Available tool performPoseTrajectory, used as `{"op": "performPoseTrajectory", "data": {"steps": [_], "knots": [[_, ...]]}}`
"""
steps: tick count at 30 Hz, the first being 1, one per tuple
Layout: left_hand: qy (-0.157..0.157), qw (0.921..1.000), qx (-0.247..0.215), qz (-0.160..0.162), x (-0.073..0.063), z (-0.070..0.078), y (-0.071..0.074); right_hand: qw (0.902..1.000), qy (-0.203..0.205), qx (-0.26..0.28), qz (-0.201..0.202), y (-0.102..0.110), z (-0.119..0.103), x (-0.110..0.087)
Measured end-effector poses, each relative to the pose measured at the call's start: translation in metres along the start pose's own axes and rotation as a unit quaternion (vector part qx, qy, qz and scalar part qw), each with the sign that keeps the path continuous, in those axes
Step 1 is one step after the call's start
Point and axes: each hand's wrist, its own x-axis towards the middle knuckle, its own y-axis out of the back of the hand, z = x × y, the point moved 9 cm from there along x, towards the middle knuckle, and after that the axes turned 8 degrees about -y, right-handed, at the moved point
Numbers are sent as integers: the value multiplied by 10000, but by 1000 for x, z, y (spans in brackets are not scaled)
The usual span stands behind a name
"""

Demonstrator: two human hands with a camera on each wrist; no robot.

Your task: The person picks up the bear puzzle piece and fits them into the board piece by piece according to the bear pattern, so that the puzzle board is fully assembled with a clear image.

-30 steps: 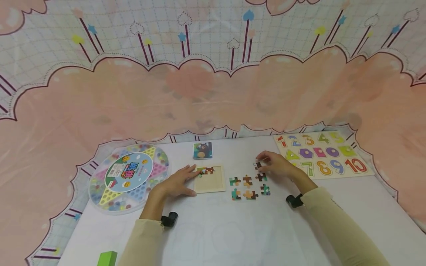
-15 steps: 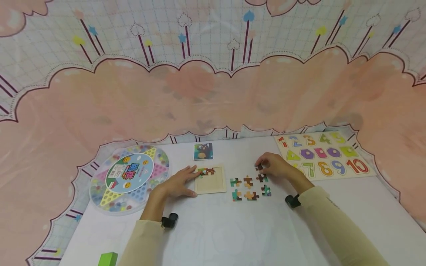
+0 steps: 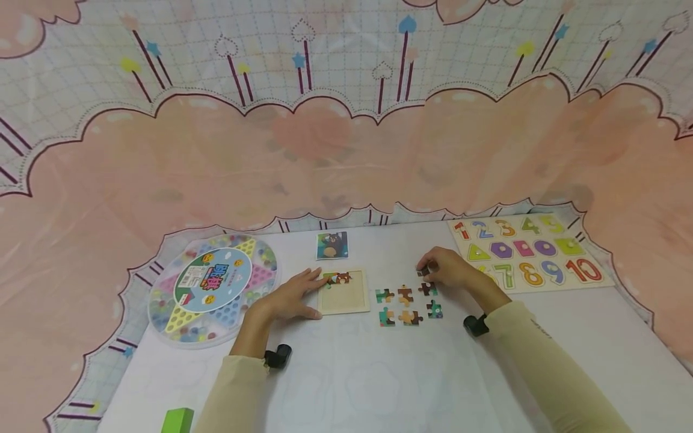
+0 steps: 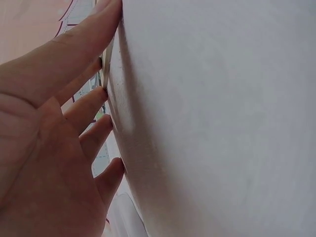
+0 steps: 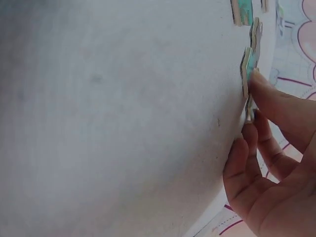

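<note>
wood frames the tray [image 3: 346, 302] with the left hand [image 3: 290, 294] spread loosely at nine o'clock, while toward three the right hand [image 3: 449, 269] pinches a dark puzzle piece [image 3: 421, 273] that, dragged low, could jostle the loose piece [image 3: 427, 289] at its six o'clock.

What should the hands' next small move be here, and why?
Probably lift the dark piece toward the tray: the right hand pinches it, the left hand touches the tray's left edge, and most of the tray lies bare below its placed pieces.
</note>
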Motion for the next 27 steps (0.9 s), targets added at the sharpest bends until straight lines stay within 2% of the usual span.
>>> {"op": "performPoseTrajectory", "data": {"steps": [14,19,27], "knots": [[95,10000,24,-14,3,0,-2,9986,-300,431,-119,7,-1,2],[157,9999,3,2,2,-1,-1,9988,-91,484,-60,6,-23,6],[281,9996,23,-39,2,-4,-2,9966,580,578,21,-8,-73,17]]}}
